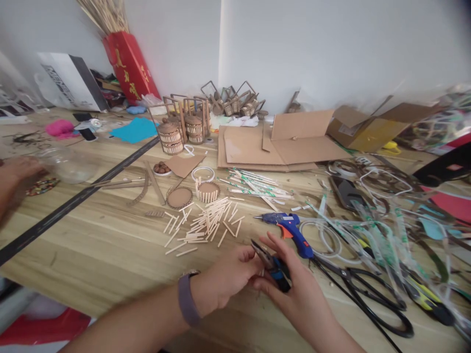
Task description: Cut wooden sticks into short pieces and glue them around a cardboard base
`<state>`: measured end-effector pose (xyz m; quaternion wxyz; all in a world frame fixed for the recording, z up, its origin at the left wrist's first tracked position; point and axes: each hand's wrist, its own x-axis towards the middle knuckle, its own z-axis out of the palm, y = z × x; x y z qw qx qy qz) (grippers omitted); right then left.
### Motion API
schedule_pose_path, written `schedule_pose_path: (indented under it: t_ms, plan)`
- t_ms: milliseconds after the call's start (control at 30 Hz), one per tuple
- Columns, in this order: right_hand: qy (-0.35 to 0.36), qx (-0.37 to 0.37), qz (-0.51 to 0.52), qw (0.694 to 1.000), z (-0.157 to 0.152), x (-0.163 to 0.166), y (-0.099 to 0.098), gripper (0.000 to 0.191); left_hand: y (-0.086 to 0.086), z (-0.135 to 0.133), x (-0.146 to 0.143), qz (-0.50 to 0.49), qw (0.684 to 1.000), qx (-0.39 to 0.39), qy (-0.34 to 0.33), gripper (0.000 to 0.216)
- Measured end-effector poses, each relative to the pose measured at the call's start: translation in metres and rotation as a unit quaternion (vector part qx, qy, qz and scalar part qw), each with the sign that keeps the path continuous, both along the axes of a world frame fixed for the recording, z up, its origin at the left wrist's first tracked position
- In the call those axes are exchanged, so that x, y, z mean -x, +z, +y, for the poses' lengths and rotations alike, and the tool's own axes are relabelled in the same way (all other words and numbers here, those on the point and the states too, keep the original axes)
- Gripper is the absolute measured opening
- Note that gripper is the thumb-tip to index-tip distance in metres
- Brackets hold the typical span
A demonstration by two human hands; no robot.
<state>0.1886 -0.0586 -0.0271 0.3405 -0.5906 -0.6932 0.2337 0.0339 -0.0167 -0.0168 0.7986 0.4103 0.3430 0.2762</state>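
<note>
My right hand (303,294) is wrapped around a pair of pliers (275,268) with blue and black handles, jaws pointing up and left. Beside the jaws, my left hand (228,274) has its fingers pinched together; whatever lies between them is hidden. Just beyond my hands is a loose pile of short wooden sticks (209,220). Behind it, a round cardboard base (209,190) has sticks standing along part of its rim, with a second cardboard disc (179,198) to its left. A blue glue gun (289,226) lies beyond my right hand.
Black scissors (379,294) and tangled plastic strips (371,220) crowd the right side. Wrapped sticks (253,184), flattened cardboard (250,147) and small stick-sided buckets (171,137) stand or lie farther back. Another person's hand (20,169) is at far left near a glass jar (71,164).
</note>
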Motion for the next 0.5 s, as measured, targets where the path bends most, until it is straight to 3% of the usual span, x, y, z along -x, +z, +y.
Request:
schedule_pose_path:
  t_ms: [300,500]
  plan:
    - [0.013,-0.063,-0.069,0.996,-0.0009,-0.0018,0.001,0.063,0.0069,-0.0033,-0.0001,0.015,0.998,-0.059,-0.003,0.033]
    - [0.011,-0.066,-0.075,0.995,0.0,-0.0023,0.0046,0.06,0.0079,-0.0015,0.0008,0.066,0.997,-0.043,-0.008,0.028]
